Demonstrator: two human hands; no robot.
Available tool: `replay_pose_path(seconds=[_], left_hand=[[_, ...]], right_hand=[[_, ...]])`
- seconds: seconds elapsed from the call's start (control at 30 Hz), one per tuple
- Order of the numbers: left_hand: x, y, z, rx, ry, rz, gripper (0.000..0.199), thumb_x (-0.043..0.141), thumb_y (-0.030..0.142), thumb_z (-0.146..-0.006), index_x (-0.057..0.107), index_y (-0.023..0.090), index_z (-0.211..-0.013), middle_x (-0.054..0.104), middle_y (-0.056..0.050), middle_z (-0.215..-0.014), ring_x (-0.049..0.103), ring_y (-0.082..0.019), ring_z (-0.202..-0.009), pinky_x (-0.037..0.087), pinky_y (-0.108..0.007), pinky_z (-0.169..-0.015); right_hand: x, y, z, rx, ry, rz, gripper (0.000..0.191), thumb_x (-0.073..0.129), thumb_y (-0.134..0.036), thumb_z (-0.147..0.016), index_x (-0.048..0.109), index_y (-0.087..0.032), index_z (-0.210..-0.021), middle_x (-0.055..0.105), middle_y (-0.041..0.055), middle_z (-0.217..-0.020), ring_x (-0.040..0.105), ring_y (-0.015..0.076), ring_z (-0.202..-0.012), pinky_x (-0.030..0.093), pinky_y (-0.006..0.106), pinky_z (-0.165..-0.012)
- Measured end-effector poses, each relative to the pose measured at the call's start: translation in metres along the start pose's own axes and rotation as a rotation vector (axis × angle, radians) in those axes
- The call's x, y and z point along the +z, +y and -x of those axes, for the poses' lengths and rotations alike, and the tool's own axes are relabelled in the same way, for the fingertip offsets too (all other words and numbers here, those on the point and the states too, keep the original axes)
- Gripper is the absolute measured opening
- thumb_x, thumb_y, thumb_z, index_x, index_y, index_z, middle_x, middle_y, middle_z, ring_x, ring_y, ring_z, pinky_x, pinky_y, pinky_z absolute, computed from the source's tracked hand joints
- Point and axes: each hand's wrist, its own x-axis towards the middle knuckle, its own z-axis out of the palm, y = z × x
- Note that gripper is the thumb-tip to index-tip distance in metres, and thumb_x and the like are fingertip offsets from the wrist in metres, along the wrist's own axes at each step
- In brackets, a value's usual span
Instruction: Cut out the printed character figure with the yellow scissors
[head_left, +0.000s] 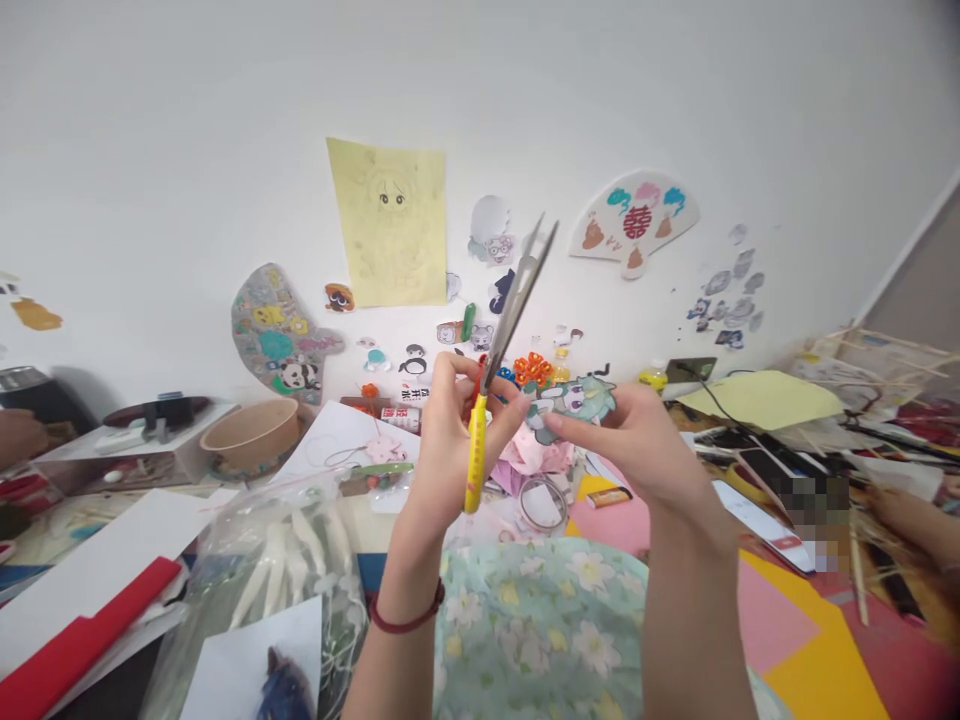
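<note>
My left hand (454, 430) is closed around scissors (475, 455) with yellow and red handles, the slightly parted blades pointing up in front of the wall. Between both hands is a paper cutout (574, 400) of a green-haired cartoon figure. My right hand (637, 435) pinches its right part with thumb and fingers, while the left fingertips are at its left edge. Below the hands, a floral cloth (540, 630) covers my lap. Pink crumpled material (536, 452) and a round clear lid (543, 503) lie behind the cutout.
A clear plastic bag (270, 570), red strip (90, 635) and brown bowl (251, 437) are on the left. On the right are a phone (763, 525), colored paper (810, 650) and another person's hand (911, 520). A yellow drawing (394, 225) hangs on the wall.
</note>
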Motion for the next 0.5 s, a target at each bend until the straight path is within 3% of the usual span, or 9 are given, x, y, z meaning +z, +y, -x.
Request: replay_pose_path(seconds=[0.1,0.2,0.37,0.5], left_hand=[[0.003,-0.008,-0.002,0.118,0.075,-0.009,0.033,0.066,0.041,-0.092,0.038,0.025,-0.096,0.056,0.002,-0.09,0.054,-0.01,-0.072,0.045,-0.025,-0.064],[0.002,-0.016,-0.001,0.164,0.033,-0.085,0.034,0.06,0.049,-0.094,0.038,0.025,-0.104,0.054,-0.001,-0.099,0.055,-0.014,-0.079,0.046,-0.029,-0.071],[0.007,-0.014,0.003,0.003,-0.147,-0.306,0.047,0.06,0.049,-0.091,0.034,0.022,-0.119,0.052,-0.002,-0.095,0.053,-0.018,-0.077,0.043,-0.033,-0.071],[0.018,-0.005,0.004,-0.1,-0.187,-0.371,0.048,0.058,0.05,-0.088,0.032,0.022,-0.118,0.052,-0.001,-0.089,0.053,-0.022,-0.077,0.041,-0.036,-0.072]], right_hand=[[0.01,0.0,-0.003,-0.121,0.129,-0.17,0.024,0.088,-0.035,-0.071,0.079,-0.018,-0.086,0.08,0.0047,-0.087,0.074,0.0214,-0.079,0.061,0.033,-0.072],[0.023,0.0,-0.007,-0.26,0.319,-0.337,0.022,0.087,-0.032,-0.074,0.08,-0.019,-0.09,0.081,0.0064,-0.091,0.076,0.0228,-0.086,0.063,0.037,-0.082],[0.033,-0.004,-0.011,-0.47,0.525,-0.516,0.032,0.085,-0.026,-0.075,0.076,-0.022,-0.105,0.081,0.0039,-0.095,0.076,0.0215,-0.091,0.061,0.042,-0.092],[0.034,-0.009,-0.008,-0.489,0.523,-0.603,0.032,0.083,-0.027,-0.077,0.075,-0.024,-0.108,0.08,0.004,-0.103,0.075,0.0221,-0.1,0.055,0.046,-0.102]])
